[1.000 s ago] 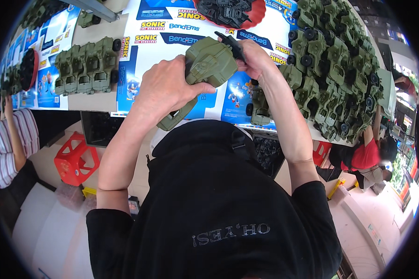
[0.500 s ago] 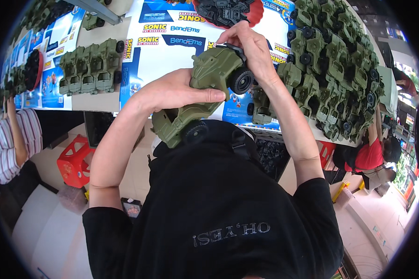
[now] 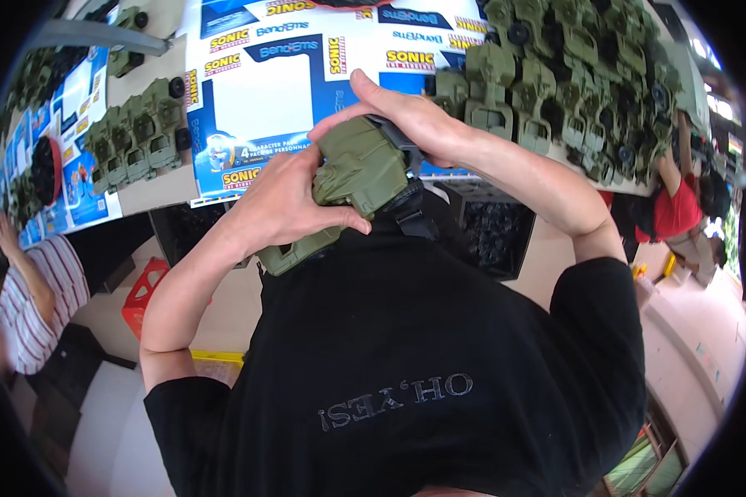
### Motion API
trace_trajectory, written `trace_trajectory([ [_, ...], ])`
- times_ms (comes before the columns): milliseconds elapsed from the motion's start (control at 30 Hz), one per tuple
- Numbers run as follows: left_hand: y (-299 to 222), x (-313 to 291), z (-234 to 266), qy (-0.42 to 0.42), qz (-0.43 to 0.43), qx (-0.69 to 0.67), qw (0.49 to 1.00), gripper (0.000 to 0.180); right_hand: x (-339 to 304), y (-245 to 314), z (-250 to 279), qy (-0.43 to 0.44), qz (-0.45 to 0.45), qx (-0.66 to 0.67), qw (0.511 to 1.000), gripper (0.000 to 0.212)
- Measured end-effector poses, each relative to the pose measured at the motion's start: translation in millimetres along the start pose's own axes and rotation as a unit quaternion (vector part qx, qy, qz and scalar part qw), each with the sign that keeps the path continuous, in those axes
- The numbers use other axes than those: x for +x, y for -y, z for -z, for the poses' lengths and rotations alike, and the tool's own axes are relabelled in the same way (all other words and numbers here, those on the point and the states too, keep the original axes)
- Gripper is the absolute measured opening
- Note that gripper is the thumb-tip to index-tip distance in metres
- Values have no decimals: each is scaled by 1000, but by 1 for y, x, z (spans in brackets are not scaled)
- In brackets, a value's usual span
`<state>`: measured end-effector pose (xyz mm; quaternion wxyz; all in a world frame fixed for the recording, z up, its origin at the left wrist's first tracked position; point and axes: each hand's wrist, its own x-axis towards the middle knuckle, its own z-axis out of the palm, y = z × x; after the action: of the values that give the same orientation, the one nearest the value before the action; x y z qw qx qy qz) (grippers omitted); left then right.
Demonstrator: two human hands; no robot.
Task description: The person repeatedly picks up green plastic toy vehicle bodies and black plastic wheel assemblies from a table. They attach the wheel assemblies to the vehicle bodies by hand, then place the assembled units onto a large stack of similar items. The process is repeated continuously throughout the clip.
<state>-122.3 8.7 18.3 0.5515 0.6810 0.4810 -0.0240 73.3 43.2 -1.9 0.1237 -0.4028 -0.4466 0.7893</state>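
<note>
My left hand (image 3: pixel 269 203) is closed around an olive-green toy jeep (image 3: pixel 361 168), its thumb lying across the near side. The toy is held tilted in front of my shirt, and its rear partly disappears under my wrist. Against the far end, my right hand (image 3: pixel 419 124) presses its palm on a black plastic piece (image 3: pixel 399 137) fitted to the jeep. The right thumb sticks up, with the fingers stretched out over the toy. A dark wheel (image 3: pixel 406 197) shows only in part beneath the body.
Printed blue and white sheets (image 3: pixel 257 99) cover the table beyond my hands. Rows of green toy jeeps stand at left (image 3: pixel 137 137) and in a dense pile at right (image 3: pixel 572 91). A red stool (image 3: pixel 145 290) is below left. People in striped (image 3: pixel 46 290) and red (image 3: pixel 675 207) tops sit either side.
The jeep has come closer to my body and turned. My right hand has gone from fingering the black piece to laying its palm against it. The view has shifted.
</note>
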Motion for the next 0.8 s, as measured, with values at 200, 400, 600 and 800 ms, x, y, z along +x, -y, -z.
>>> trace_trajectory([
  [200,1,-7,-18,4,-20,65,998,66,-14,-34,-11,-16,89,2,996,73],
  [400,-26,-29,-30,8,-99,268,958,52,-45,-67,-38,-94,402,-103,905,51],
  [600,-31,-33,-34,-5,-113,303,946,54,-51,-74,-42,-112,408,-127,897,41],
  [800,-24,2,-15,38,-78,182,979,73,-49,-43,-13,-116,236,-135,955,46],
])
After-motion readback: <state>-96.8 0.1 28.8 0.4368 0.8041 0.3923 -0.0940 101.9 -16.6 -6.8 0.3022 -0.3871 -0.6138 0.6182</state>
